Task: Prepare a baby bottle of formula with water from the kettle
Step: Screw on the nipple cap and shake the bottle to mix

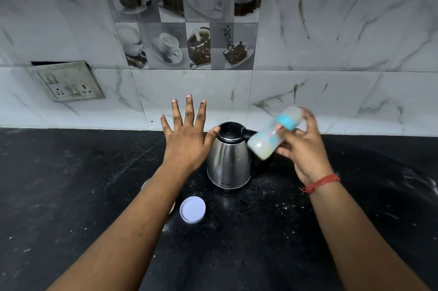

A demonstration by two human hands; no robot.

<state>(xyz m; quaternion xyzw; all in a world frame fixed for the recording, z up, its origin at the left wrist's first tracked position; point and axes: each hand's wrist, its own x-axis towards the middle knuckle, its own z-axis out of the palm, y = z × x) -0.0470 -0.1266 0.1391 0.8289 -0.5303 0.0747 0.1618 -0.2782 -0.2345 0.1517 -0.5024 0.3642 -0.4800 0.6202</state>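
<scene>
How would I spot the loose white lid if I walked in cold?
Start at the steel kettle standing on the black counter. Look nearer you and slightly left: the white lid lies flat beside the left forearm. It is the only pale round disc there.

A black stone counter (71, 196) with small white specks fills the near part of the scene. Behind it, on the far side, stands a wall of white marble tiles (331, 41) with grey streaks and a few dark marks. In the middle of the wall, high up, is a patch of picture tiles (184, 18) that show coffee cups, saucers and coffee beans in grey and brown. On the left of the wall is a grey switch plate with a socket (67, 82). It looks dirty and sits crooked, tilted away from the wall, with a dark gap along its top edge.
</scene>
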